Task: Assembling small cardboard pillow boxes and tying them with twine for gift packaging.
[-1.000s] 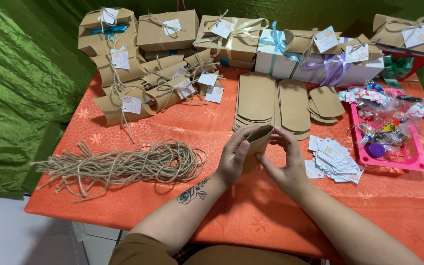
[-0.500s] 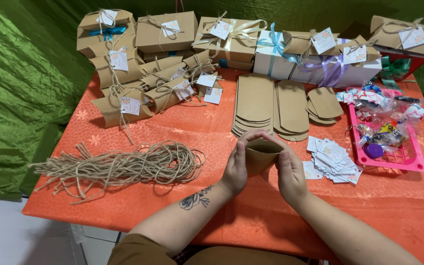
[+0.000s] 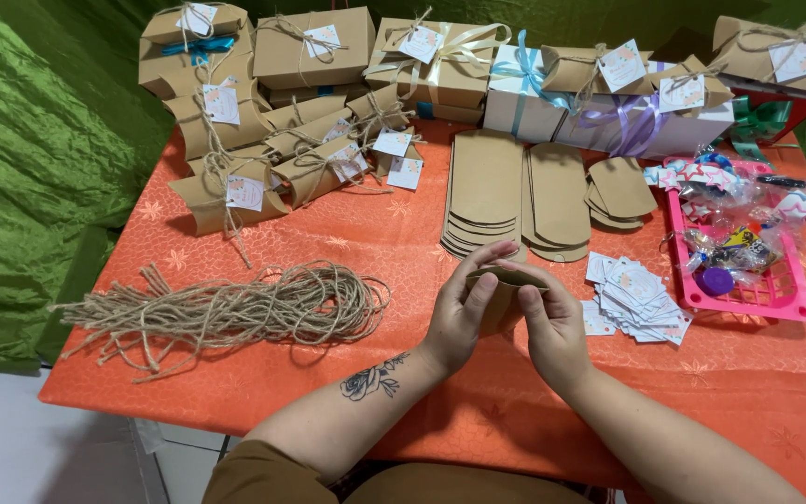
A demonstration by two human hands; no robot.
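Now hands [image 3: 506, 317] apparently press the kraft box [image 3: 501, 303] flatter.

Both forearms reach forward; the left hand [image 3: 459, 317] and right hand [image 3: 552, 322] meet, fingers curled inward, thumbs raised.

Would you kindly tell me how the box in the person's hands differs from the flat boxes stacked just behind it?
The box in the hands is puffed open and held upright, while the flat boxes lie unfolded in a stack on the orange tablecloth. The left hand and right hand grip the held box; nothing touches the flat boxes. Both are plain brown card, with no twine or tag.
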